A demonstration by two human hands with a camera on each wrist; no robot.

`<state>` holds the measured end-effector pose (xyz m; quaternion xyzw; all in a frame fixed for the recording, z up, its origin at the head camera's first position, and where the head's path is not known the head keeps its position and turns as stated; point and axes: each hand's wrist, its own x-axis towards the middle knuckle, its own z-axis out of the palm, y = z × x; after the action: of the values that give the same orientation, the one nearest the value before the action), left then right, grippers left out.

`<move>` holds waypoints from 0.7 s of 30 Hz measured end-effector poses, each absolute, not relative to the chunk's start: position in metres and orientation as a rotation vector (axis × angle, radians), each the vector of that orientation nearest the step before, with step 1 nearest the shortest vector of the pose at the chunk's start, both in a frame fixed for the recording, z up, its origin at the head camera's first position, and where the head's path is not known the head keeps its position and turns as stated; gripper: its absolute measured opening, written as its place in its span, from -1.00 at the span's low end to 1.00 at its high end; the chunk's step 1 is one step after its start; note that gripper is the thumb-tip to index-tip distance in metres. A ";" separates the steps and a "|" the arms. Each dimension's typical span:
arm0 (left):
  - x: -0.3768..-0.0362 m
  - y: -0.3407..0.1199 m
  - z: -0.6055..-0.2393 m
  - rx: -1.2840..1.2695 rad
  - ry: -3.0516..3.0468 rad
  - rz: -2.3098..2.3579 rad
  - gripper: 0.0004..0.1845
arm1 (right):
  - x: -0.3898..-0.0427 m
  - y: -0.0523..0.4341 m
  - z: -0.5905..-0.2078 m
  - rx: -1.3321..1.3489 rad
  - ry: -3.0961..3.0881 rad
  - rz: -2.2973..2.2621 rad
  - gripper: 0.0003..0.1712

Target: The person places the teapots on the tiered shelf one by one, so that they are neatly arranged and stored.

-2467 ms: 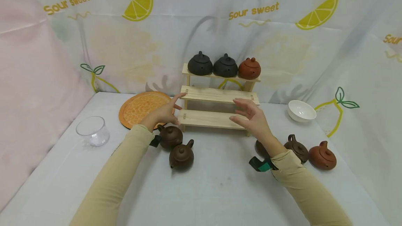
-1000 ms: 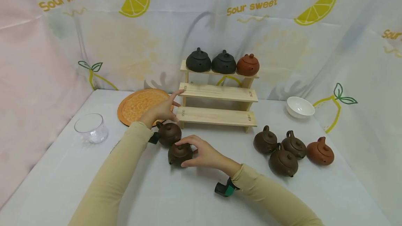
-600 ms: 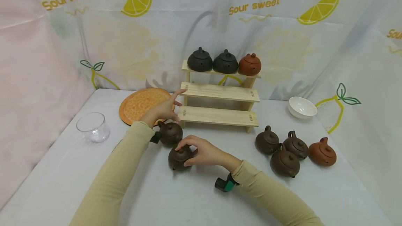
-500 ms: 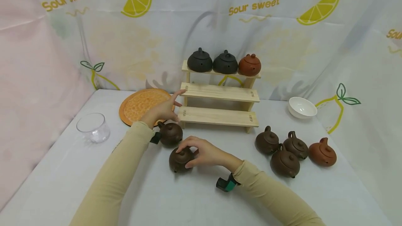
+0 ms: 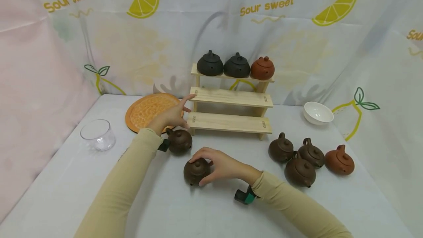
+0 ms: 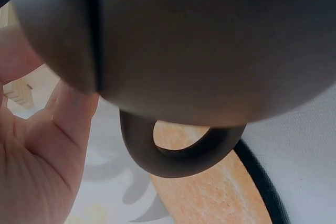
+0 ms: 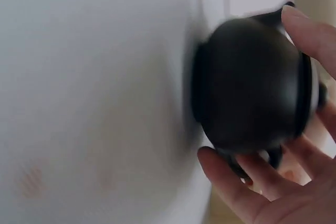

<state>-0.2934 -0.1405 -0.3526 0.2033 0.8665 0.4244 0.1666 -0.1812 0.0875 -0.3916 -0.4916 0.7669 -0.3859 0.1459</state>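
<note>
Left of the wooden rack lie a clear glass cup and an orange plate. Your left hand rests at the rack's left end, fingers spread and straight, holding nothing. A brown teapot sits just before it. In front of the rack, your right hand curls round a second brown teapot on the table, upright, spout toward you, handle under your fingers. Right of the rack stand four more teapots.
</note>
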 end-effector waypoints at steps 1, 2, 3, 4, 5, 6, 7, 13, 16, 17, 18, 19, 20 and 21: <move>-0.293 -0.141 -0.353 0.576 2.465 1.211 0.22 | -0.180 0.086 -0.392 -1.436 2.215 -1.093 -0.30; -0.293 -0.141 -0.353 0.575 2.464 1.212 0.22 | -0.179 0.085 -0.393 -1.458 2.214 -1.081 -0.27; -0.293 -0.141 -0.353 0.574 2.463 1.212 0.22 | -0.179 0.083 -0.394 -1.483 2.207 -1.068 -0.25; -0.293 -0.141 -0.353 0.572 2.464 1.214 0.21 | -0.178 0.082 -0.394 -1.506 2.195 -1.059 -0.24; -0.292 -0.141 -0.353 0.571 2.465 1.214 0.21 | -0.178 0.080 -0.395 -1.530 2.189 -1.046 -0.24; -0.292 -0.141 -0.352 0.572 2.465 1.215 0.21 | -0.177 0.079 -0.395 -1.544 2.184 -1.039 -0.23; -0.292 -0.141 -0.353 0.572 2.462 1.217 0.21 | -0.177 0.079 -0.395 -1.554 2.178 -1.038 -0.23; -0.292 -0.142 -0.353 0.604 2.456 1.225 0.20 | -0.175 0.076 -0.395 -1.564 2.203 -1.042 -0.27; -0.292 -0.142 -0.353 0.593 2.456 1.229 0.21 | -0.174 0.075 -0.395 -1.568 2.205 -1.052 -0.26; -0.292 -0.142 -0.353 0.591 2.457 1.228 0.21 | -0.174 0.075 -0.395 -1.568 2.202 -1.055 -0.25; -0.292 -0.142 -0.353 0.591 2.458 1.229 0.21 | -0.174 0.075 -0.395 -1.566 2.195 -1.060 -0.24; -0.292 -0.142 -0.353 0.598 2.459 1.227 0.21 | -0.174 0.075 -0.395 -1.565 2.196 -1.059 -0.24; -0.292 -0.142 -0.353 0.601 2.460 1.227 0.21 | -0.174 0.075 -0.395 -1.563 2.193 -1.063 -0.25; -0.292 -0.142 -0.353 0.609 2.462 1.226 0.21 | -0.174 0.075 -0.396 -1.563 2.194 -1.066 -0.27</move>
<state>-0.2923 -0.1416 -0.3532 0.2134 0.8625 0.4294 0.1618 -0.1735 0.0753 -0.3955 -0.5355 0.7516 -0.3653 0.1218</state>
